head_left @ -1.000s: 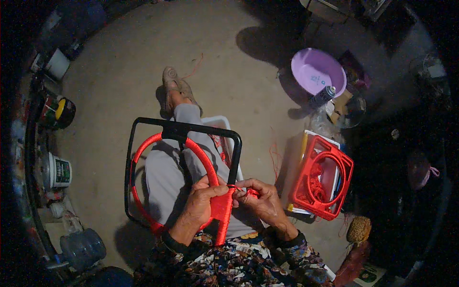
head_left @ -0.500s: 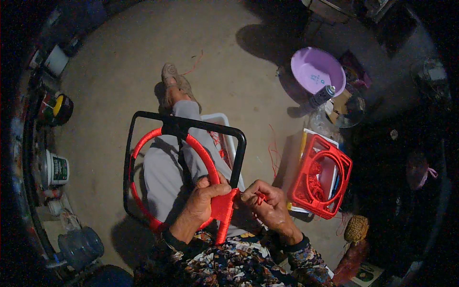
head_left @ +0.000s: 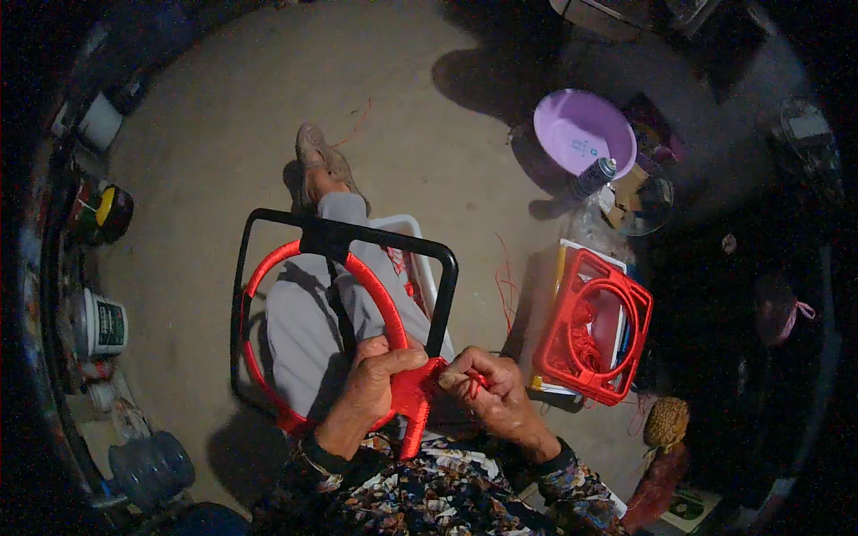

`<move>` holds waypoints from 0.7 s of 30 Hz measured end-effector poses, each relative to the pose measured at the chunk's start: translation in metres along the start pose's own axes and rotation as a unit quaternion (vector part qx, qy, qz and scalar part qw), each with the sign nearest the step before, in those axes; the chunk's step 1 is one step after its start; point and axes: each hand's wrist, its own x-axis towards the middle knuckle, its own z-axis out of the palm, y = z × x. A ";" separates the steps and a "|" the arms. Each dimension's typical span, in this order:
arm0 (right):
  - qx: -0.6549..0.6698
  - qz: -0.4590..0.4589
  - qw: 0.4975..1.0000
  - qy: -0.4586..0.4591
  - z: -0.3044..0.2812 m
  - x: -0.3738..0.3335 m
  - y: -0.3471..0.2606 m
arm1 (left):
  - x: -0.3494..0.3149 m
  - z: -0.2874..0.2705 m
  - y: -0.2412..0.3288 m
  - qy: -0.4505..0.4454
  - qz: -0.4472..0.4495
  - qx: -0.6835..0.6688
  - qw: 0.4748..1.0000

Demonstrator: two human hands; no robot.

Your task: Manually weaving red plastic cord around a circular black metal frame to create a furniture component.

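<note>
A black rectangular frame with rounded corners (head_left: 450, 295) rests over my lap, with a ring (head_left: 375, 284) inside it. Red cord is wound tightly round much of the ring and over the joint (head_left: 416, 393) at the near right corner. My left hand (head_left: 368, 390) is closed on the ring beside that joint, thumb lying on top. Close by on the right, my right hand (head_left: 502, 399) pinches a small bundle of red cord (head_left: 478, 384), its fingertips right at the wrapped joint's edge. The cord's path between fingers and joint is too fine to follow.
Right of my legs, red frames (head_left: 559, 344) lie on a box holding red cord. A purple basin (head_left: 585, 134) and a spray can (head_left: 594, 176) are farther back. A white basket (head_left: 420, 241) stands behind my legs. Buckets and a blue water jug (head_left: 152, 469) line the left.
My right hand has moved slightly left, bringing its fingertips up to the wrapped joint. My left hand keeps its hold on the ring. The surroundings have shifted slightly left in the view.
</note>
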 end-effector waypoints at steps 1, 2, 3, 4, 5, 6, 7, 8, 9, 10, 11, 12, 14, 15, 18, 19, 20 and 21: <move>-0.017 -0.005 1.000 -0.004 0.003 0.001 -0.007 | -0.001 -0.001 0.001 0.004 0.001 0.001 1.000; -0.033 -0.010 0.999 -0.007 0.004 0.001 -0.010 | -0.003 -0.001 0.001 0.009 0.002 0.002 1.000; -0.024 -0.009 1.000 0.007 0.003 -0.001 -0.010 | -0.004 0.001 0.002 0.010 0.002 0.004 1.000; -0.015 -0.007 1.000 0.020 0.000 -0.003 -0.009 | -0.006 0.005 0.006 -0.009 -0.011 -0.010 1.000; -0.006 -0.006 0.999 0.034 -0.002 -0.006 -0.009 | -0.010 0.013 0.013 -0.027 -0.024 -0.023 0.999; -0.021 -0.003 0.999 0.043 -0.003 -0.007 -0.009 | -0.013 0.018 0.017 -0.046 -0.037 -0.037 0.998; -0.035 0.000 0.998 0.052 -0.003 -0.009 -0.010 | -0.014 0.020 0.018 -0.040 -0.043 -0.026 0.998; -0.050 0.003 0.997 0.061 -0.003 -0.010 -0.010 | -0.014 0.021 0.018 -0.034 -0.048 -0.015 0.998; -0.067 0.008 0.996 0.059 -0.003 -0.010 -0.010 | -0.014 0.022 0.019 -0.027 -0.055 -0.004 0.998; -0.084 0.013 0.995 0.056 -0.002 -0.011 -0.009 | -0.014 0.019 0.019 -0.035 -0.063 -0.004 0.997; -0.102 0.019 0.993 0.052 -0.001 -0.011 -0.008 | -0.013 0.013 0.018 -0.043 -0.071 -0.004 0.997; -0.094 0.016 0.994 0.054 -0.004 -0.011 -0.009 | -0.013 0.014 0.017 -0.048 -0.078 0.001 0.996; -0.078 0.011 0.995 0.058 -0.009 -0.012 -0.009 | -0.013 0.022 0.016 -0.044 -0.083 0.007 0.996; -0.070 0.020 0.996 0.054 -0.008 -0.012 -0.008 | -0.013 0.021 0.016 -0.043 -0.086 0.004 0.995; -0.014 0.031 0.998 0.052 -0.008 -0.012 -0.004 | -0.013 0.017 0.017 -0.074 -0.093 -0.007 0.993; 0.026 0.023 0.998 0.056 -0.005 -0.010 -0.003 | -0.012 0.016 0.017 -0.068 -0.090 -0.003 0.994; 0.065 0.014 0.996 0.061 -0.004 -0.008 -0.001 | -0.011 0.015 0.016 -0.063 -0.086 0.000 0.994; 0.079 0.052 0.992 0.081 -0.005 -0.008 0.002 | -0.010 0.014 0.016 -0.058 -0.082 0.004 0.995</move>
